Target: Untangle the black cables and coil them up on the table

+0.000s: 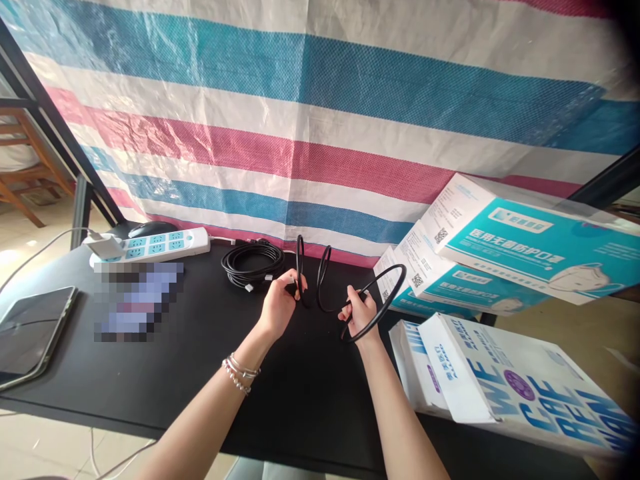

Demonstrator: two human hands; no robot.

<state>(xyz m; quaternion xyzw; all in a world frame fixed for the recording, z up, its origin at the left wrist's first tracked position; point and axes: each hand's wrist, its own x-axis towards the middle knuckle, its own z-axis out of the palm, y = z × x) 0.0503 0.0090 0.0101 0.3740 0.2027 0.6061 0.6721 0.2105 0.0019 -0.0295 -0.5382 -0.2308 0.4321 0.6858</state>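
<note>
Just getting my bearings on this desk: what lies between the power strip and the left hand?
A coil of black cable lies between the power strip and the left hand, as the head view shows.

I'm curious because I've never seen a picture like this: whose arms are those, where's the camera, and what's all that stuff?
There's no robot, just a person's two bare hands. The picture comes from a camera worn on that person's head, looking forward and down, so the arms reach in from the bottom. The left hand and right hand both hold looped black cord. On the dark table lie a coiled cable, a white power strip and what looks like a tablet. Boxes are piled at the right, and a striped sheet hangs behind.
</note>
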